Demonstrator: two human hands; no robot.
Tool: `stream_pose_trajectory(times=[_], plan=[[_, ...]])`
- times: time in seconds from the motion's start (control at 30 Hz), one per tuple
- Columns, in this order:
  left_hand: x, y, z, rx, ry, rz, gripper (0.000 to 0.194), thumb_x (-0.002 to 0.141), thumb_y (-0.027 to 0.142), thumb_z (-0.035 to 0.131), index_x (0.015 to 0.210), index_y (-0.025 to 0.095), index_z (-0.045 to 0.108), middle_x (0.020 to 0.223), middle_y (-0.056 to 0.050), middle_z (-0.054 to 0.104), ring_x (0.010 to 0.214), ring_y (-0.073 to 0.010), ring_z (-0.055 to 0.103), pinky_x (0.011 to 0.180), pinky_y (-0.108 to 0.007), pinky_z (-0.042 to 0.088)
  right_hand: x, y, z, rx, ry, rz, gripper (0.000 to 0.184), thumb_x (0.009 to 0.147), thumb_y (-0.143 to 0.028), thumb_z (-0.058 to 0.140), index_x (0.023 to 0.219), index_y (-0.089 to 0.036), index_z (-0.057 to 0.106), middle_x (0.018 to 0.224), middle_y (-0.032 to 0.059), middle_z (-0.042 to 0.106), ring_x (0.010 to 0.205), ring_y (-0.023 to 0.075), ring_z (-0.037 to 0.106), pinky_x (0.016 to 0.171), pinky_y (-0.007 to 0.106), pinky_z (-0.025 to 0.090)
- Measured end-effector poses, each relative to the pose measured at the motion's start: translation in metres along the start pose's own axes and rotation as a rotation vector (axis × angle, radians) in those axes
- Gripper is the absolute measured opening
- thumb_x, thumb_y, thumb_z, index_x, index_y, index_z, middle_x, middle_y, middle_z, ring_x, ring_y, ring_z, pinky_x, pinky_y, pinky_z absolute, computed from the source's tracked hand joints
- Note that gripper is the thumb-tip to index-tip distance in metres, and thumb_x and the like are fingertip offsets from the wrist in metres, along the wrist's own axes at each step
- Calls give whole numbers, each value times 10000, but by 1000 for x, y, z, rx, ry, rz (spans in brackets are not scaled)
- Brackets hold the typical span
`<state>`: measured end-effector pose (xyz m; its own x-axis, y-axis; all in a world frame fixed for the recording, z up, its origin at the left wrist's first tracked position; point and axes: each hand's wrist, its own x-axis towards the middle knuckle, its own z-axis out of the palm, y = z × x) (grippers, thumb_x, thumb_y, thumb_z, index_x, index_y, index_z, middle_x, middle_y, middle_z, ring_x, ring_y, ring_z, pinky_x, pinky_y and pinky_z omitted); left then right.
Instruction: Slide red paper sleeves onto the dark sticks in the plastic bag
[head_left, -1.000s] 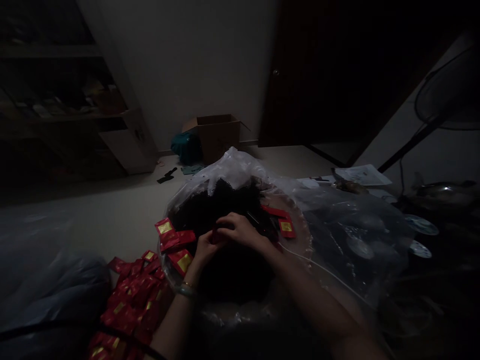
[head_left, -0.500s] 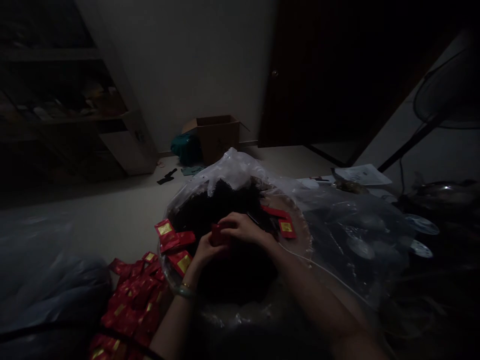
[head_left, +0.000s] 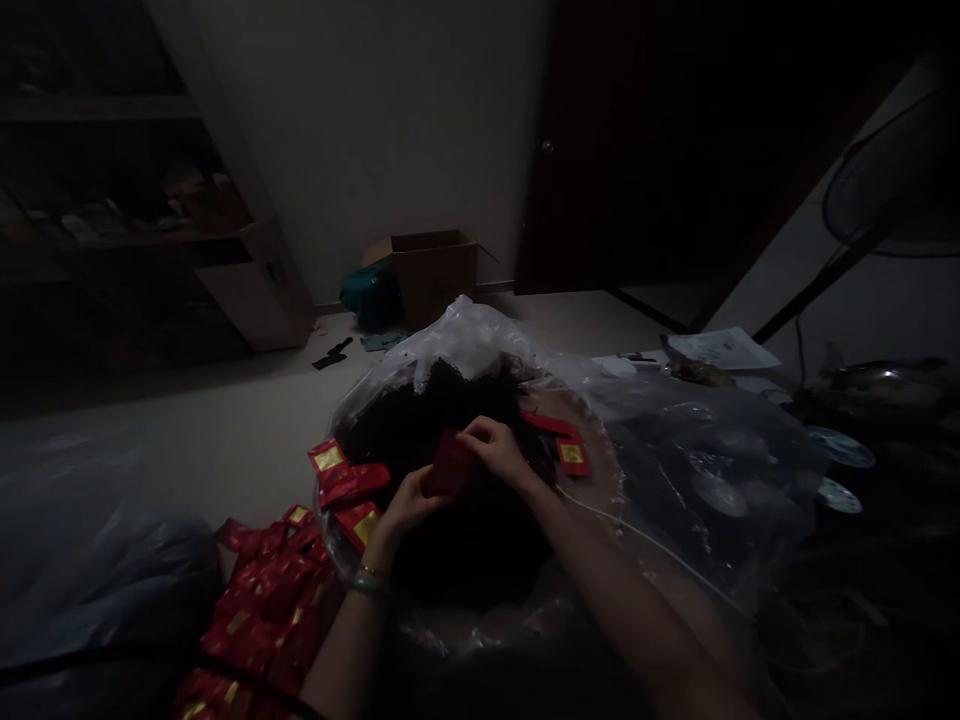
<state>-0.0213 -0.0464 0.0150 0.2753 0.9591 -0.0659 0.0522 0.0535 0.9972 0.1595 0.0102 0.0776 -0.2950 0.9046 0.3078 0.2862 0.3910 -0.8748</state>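
Observation:
Between my two hands is a small red packet (head_left: 451,463), tilted above a dark loose heap (head_left: 442,405) that looks like dry leaves. My left hand (head_left: 409,500) grips the packet's lower left side. At its upper right corner my right hand (head_left: 495,448) pinches the edge. The heap lies on clear plastic sheeting (head_left: 480,330) over a round tray (head_left: 600,440). Red packets with gold labels (head_left: 349,485) rest on the tray's left rim, and another red packet (head_left: 573,455) lies on its right. Poor light hides whether the held packet is filled.
A big pile of red packets (head_left: 262,610) is at the lower left, beside a plastic bag (head_left: 105,570). Behind the tray stand a cardboard box (head_left: 435,275) and a teal bag (head_left: 371,298). A white cord (head_left: 660,545) crosses on the right, where a fan (head_left: 892,190) stands.
The packet has come up into fuller view between my hands. My right hand has shifted slightly right and now pinches its upper corner; the left has barely moved.

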Motion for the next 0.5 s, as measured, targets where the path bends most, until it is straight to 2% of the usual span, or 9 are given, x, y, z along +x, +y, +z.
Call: stream_pose_trajectory(times=[0.17, 0.37, 0.5], plan=[[-1, 3, -1, -9, 28, 25, 530, 581, 270, 801, 1064, 126, 637, 992, -70, 707, 881, -231, 643, 828, -331, 487, 0, 1, -6, 121, -56, 57, 157, 729, -309, 643, 675, -162, 654, 684, 0, 650, 659, 137, 567, 650, 248, 424], [0, 7, 0, 10, 79, 55, 582, 553, 267, 816, 1082, 128, 617, 1005, -67, 700, 875, -215, 635, 816, -314, 485, 4, -5, -7, 124, -22, 64, 151, 719, -309, 640, 684, -163, 658, 685, 0, 652, 640, 132, 564, 617, 240, 426], [1, 3, 2, 26, 97, 6, 531, 498, 243, 838, 979, 115, 652, 866, -42, 714, 780, -197, 637, 755, -297, 493, 4, -5, -3, 148, -45, 89, 157, 707, -311, 650, 775, -171, 664, 710, -8, 647, 607, 120, 548, 569, 229, 423]])
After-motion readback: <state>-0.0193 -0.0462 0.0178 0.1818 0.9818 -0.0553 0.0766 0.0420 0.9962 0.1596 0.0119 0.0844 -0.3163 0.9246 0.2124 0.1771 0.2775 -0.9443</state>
